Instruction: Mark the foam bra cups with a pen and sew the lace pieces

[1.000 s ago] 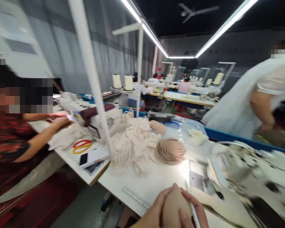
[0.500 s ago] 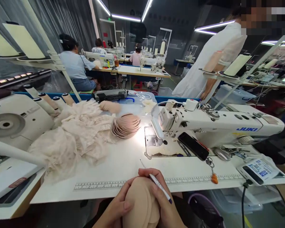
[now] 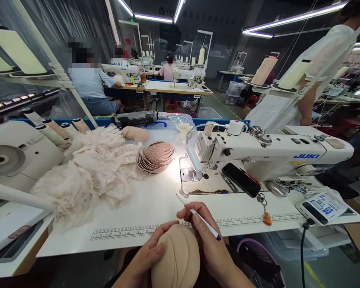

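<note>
A small stack of beige, rounded bra pads point(image 3: 176, 258) rests in my left hand point(image 3: 150, 254), thumb across the front and fingers curled behind the upper edge. The pads overlap in a fan, with curved edges showing. Just right of them, my right hand point(image 3: 208, 234) grips a slim white pen point(image 3: 206, 225) with a purple end. Its thin tip points up and left over the table. Both hands are at the table's near edge, by the printed ruler strip point(image 3: 123, 232).
A fanned pile of pads point(image 3: 156, 157) lies left of the white sewing machine point(image 3: 276, 148). Cream ruffled fabric point(image 3: 93, 172) covers the left side. A phone point(image 3: 241, 180), a keychain point(image 3: 267, 218) and a white box-shaped device point(image 3: 315, 210) are on the right. People are nearby.
My right hand has lifted off the pads and moved slightly right with the pen. More of the pads' front shows, fanned out. A person in white has moved right.
</note>
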`<state>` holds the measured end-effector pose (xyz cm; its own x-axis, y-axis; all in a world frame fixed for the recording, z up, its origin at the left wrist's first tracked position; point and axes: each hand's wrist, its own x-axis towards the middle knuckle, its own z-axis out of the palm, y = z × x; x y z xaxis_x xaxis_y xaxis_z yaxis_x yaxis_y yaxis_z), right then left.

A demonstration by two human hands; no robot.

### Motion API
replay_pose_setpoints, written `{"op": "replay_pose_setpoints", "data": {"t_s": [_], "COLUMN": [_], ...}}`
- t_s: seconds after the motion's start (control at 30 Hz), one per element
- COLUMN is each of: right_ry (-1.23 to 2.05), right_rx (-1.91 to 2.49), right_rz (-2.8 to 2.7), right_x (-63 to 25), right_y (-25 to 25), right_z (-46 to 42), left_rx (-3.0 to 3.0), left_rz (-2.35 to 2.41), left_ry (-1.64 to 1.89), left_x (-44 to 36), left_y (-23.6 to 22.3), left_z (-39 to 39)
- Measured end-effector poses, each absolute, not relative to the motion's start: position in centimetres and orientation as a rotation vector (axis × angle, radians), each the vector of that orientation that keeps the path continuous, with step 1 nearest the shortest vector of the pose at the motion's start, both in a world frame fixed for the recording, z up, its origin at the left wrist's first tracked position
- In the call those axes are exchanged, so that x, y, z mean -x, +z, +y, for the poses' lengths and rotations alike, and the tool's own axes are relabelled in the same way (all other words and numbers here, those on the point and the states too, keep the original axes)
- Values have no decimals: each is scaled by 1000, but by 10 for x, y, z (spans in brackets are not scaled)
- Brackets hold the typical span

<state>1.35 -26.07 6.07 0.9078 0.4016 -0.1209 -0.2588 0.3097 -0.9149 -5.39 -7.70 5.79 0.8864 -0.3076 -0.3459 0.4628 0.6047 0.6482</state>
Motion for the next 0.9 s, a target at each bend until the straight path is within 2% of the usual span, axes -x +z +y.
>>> {"op": "replay_pose_setpoints", "data": {"t_s": [0.3, 0.5, 0.67, 0.8, 0.9], "right_ry": [553, 455, 465, 486, 384], "right_rx": [1211, 1032, 1240, 1227, 1314], "right_rz": [-375, -168, -207, -212, -225], "right_x": [-16, -14, -9, -15, -17], "right_y": [71, 52, 56, 60, 57], "right_z": [-261, -260, -258, -263, -268], "left_rx": [-877, -613, -502, -506, -437], "left_rz": [181, 328, 275, 317, 338], "left_ry": [-443, -468, -469, -477, -452], "left_x": [49, 50, 51, 49, 48], "left_y": [34, 41, 43, 46, 45], "left_z": [-88, -91, -97, -92, -90]}}
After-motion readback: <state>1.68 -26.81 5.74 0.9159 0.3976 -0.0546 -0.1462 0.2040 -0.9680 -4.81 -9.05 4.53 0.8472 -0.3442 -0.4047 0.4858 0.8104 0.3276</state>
